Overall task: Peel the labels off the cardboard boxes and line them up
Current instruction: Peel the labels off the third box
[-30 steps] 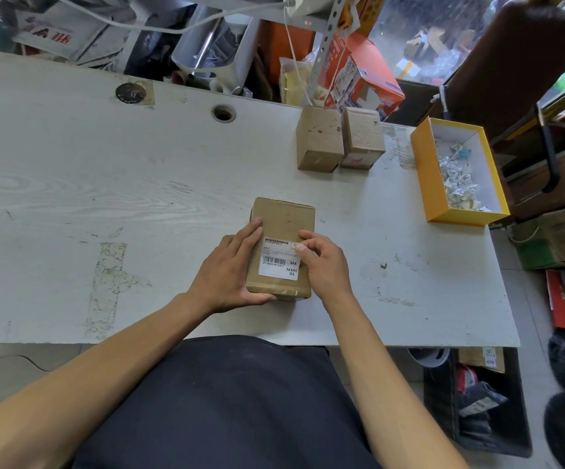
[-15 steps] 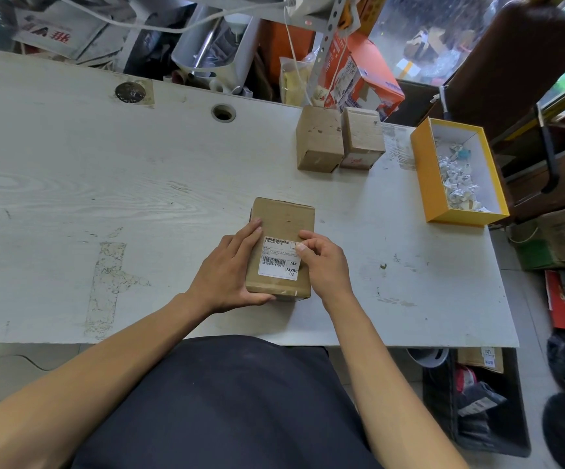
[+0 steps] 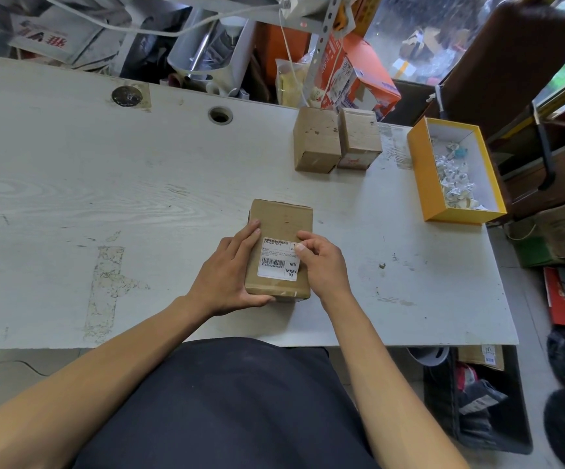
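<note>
A flat brown cardboard box (image 3: 283,220) lies on the white table (image 3: 105,198) near its front edge. A white barcode label (image 3: 277,262) is stuck on its top. My left hand (image 3: 227,275) grips the box's left side and near corner. My right hand (image 3: 321,265) rests on the box's right side, its thumb and forefinger pinching at the label's upper right corner. Two smaller cardboard boxes (image 3: 316,140) (image 3: 359,138) stand side by side, touching, at the back of the table.
A yellow open box (image 3: 423,184) holding crumpled label scraps sits at the table's right edge. Clutter lines the far side behind the table. A cable hole (image 3: 220,115) is in the tabletop. Bins and bags stand on the floor to the right.
My right hand's fingertips have moved from the label's right edge up to its upper right corner. The box and my left hand have stayed put.
</note>
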Available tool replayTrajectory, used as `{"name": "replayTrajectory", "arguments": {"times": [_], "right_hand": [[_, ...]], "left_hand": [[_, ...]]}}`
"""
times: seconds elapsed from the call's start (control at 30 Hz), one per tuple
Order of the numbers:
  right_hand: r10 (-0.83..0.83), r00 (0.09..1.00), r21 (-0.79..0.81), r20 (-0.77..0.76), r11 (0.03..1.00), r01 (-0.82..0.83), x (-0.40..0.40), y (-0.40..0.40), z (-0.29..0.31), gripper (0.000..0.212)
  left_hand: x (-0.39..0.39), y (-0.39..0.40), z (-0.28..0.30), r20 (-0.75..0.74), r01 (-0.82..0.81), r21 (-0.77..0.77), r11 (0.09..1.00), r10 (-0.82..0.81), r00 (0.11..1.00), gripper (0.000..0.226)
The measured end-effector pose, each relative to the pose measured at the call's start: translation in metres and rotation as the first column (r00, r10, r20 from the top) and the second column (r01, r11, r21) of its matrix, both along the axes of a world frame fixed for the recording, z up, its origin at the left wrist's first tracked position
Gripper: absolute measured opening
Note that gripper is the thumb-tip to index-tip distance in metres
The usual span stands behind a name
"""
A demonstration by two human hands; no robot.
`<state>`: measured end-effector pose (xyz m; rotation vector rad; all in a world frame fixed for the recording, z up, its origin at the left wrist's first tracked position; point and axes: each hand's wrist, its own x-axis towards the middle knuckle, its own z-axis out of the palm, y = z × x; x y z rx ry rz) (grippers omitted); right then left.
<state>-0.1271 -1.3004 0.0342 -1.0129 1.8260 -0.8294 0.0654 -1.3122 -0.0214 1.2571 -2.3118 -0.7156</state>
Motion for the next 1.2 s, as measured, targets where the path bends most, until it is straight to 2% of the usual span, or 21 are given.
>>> {"name": "replayTrajectory", "arguments": {"times": [0.37, 0.5, 0.77, 0.87, 1.0, 1.2], "right_hand": [[-0.033, 0.997, -0.005, 0.074, 0.999, 0.033, 0.0, 0.001, -0.007, 0.017], [-0.102, 0.969, 0.028, 0.225, 0.995, 0.098, -0.002, -0.003, 0.0, 0.017], [-0.094, 0.962, 0.058, 0.255, 0.995, 0.082, -0.004, -0.006, 0.012, 0.015], [-0.073, 0.971, 0.077, 0.227, 0.995, 0.057, -0.007, -0.01, 0.017, 0.016], [-0.041, 0.99, 0.074, 0.137, 0.997, 0.031, -0.005, -0.014, 0.023, 0.02], [0.022, 0.999, 0.063, -0.035, 0.998, -0.02, -0.002, -0.026, 0.036, 0.021]], "left_hand": [[0.0, 0.001, 0.001, -0.006, -0.002, 0.011, 1.0, 0.002, 1.0, 0.121], [0.0, 0.002, 0.001, -0.008, -0.006, 0.018, 1.0, 0.007, 1.0, 0.122], [0.0, 0.002, 0.002, -0.009, 0.0, 0.03, 1.0, 0.0, 1.0, 0.124], [0.001, -0.004, 0.008, 0.005, 0.01, 0.031, 0.999, -0.011, 1.0, 0.12], [0.004, -0.016, 0.022, 0.056, 0.013, -0.01, 1.0, -0.012, 0.998, 0.105], [0.001, -0.039, 0.048, 0.081, 0.031, -0.07, 0.997, -0.025, 0.996, 0.102]]}}
